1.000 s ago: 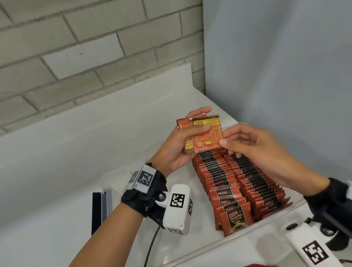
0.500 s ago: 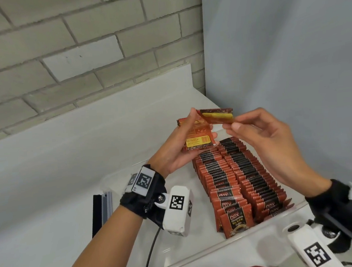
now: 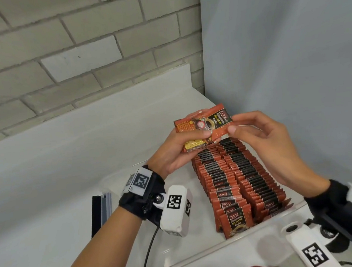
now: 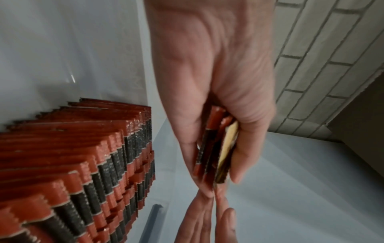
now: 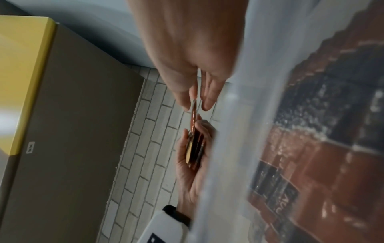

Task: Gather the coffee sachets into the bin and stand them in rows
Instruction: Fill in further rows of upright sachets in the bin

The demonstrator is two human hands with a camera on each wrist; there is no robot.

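Coffee sachet (image 3: 219,125), front face up, is pinched at its right end by the right hand (image 3: 265,144) above the clear bin (image 3: 254,236), over the small stack (image 3: 193,146) gripped in the left hand (image 3: 179,152). Best to square its edges with that stack before standing all behind the two rows (image 3: 236,177).

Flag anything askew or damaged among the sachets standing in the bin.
The front sachets of the left row lean and sit staggered, not squarely upright. The right row looks even. No tears or spills show in the clear bin.
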